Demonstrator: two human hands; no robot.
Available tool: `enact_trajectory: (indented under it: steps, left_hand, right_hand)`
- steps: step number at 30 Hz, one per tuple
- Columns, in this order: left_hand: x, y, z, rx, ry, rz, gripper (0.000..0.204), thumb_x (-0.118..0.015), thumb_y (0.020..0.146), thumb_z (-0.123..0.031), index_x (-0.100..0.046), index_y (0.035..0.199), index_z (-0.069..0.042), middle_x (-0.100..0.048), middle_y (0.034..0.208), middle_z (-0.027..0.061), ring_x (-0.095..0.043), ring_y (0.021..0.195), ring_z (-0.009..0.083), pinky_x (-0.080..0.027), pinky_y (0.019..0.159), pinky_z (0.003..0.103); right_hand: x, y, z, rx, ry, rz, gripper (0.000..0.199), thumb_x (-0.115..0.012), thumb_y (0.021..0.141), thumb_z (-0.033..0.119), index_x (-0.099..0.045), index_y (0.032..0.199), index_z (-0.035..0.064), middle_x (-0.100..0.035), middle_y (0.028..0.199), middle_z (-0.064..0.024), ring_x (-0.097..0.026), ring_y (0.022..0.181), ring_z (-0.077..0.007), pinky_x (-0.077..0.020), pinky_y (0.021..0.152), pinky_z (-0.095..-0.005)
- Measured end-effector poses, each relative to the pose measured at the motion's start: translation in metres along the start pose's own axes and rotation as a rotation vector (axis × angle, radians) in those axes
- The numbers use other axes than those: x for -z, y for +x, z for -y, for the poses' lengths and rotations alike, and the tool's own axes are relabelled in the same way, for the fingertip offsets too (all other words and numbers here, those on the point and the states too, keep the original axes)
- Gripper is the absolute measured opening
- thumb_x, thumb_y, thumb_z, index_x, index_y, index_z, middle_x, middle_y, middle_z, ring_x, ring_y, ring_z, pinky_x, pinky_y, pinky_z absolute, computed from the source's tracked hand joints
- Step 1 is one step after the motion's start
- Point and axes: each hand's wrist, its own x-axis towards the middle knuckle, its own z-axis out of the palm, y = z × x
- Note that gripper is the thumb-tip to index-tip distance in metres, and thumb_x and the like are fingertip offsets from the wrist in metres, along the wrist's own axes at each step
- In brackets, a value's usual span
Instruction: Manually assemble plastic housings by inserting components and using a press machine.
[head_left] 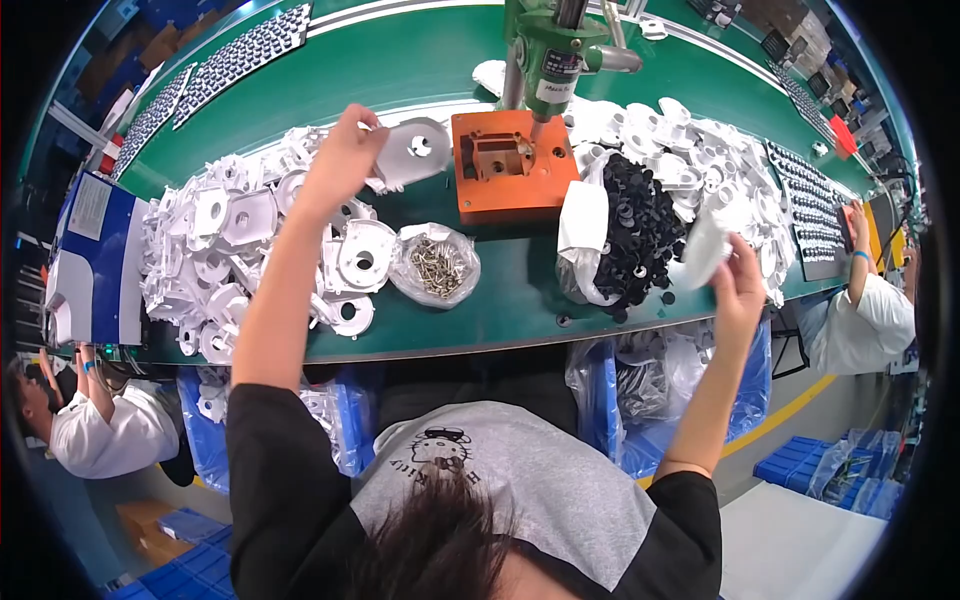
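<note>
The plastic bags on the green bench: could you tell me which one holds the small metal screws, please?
It is the small clear bag lying left of centre, beside the white plates. The larger bag to its right holds black rings instead, below the orange fixture block.

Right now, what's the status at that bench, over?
Left hand gripping flat white round plastic plate. Right hand holding white plastic part. Orange metal fixture block between them; nothing blocking it.

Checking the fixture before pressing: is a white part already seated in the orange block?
No, the orange block shows only its bare recess; the left hand holds a white disc beside it.
</note>
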Motion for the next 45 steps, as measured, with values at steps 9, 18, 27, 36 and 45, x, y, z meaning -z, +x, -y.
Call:
enact_trajectory:
  steps: [9,18,27,36,45]
  left_hand:
    - [-0.078,-0.114,-0.043,-0.182,-0.661,0.271,0.039,-0.057,0.085,-0.005,-0.045,0.122,0.002,-0.062,0.103,0.0097,-0.059,0.09,0.0111,-0.048,0.076,0.023]
    - [-0.083,-0.129,-0.024,-0.083,-0.764,0.277,0.036,-0.052,0.087,-0.002,-0.044,0.121,0.008,-0.06,0.105,0.0118,-0.058,0.094,0.0129,-0.045,0.083,0.024]
    - [-0.083,-0.141,-0.026,-0.214,-0.908,0.273,0.043,-0.059,0.085,-0.01,-0.044,0.121,0.006,-0.061,0.103,0.0116,-0.058,0.091,0.0116,-0.044,0.08,0.023]
    - [-0.094,-0.119,-0.022,-0.028,-0.63,-0.018,0.023,-0.056,0.089,-0.015,-0.059,0.1,0.005,-0.061,0.077,0.0017,-0.051,0.068,0.0029,-0.042,0.06,0.019]
    - [-0.091,-0.002,0.007,-0.066,-0.227,-0.076,0.036,-0.057,0.086,-0.027,-0.053,0.105,0.003,-0.061,0.093,0.0174,-0.056,0.089,0.021,-0.043,0.079,0.031]
  right_hand:
    - [-0.141,-0.022,0.076,0.628,-0.208,0.389,0.041,-0.066,0.066,-0.004,-0.06,0.106,0.0051,-0.055,0.094,-0.0108,-0.059,0.074,-0.0241,-0.0497,0.062,-0.0323]
    - [-0.132,-0.008,0.081,0.583,-0.246,0.432,0.034,-0.061,0.072,-0.004,-0.059,0.105,0.0054,-0.051,0.098,-0.0103,-0.06,0.073,-0.0238,-0.0507,0.063,-0.0338]
    - [-0.14,-0.014,0.076,0.568,-0.243,0.449,0.034,-0.062,0.072,-0.003,-0.059,0.105,0.0047,-0.052,0.097,-0.0106,-0.06,0.077,-0.0241,-0.0504,0.066,-0.0336]
    - [-0.15,-0.014,0.061,0.658,-0.43,0.421,0.036,-0.068,0.067,0.005,-0.06,0.102,0.0077,-0.053,0.086,-0.0079,-0.053,0.074,-0.0251,-0.0463,0.065,-0.0343]
    - [-0.127,0.075,0.023,0.318,-0.482,0.291,0.022,-0.06,0.077,0.012,-0.061,0.097,0.0022,-0.057,0.087,-0.0107,-0.054,0.07,-0.0206,-0.0443,0.065,-0.0302]
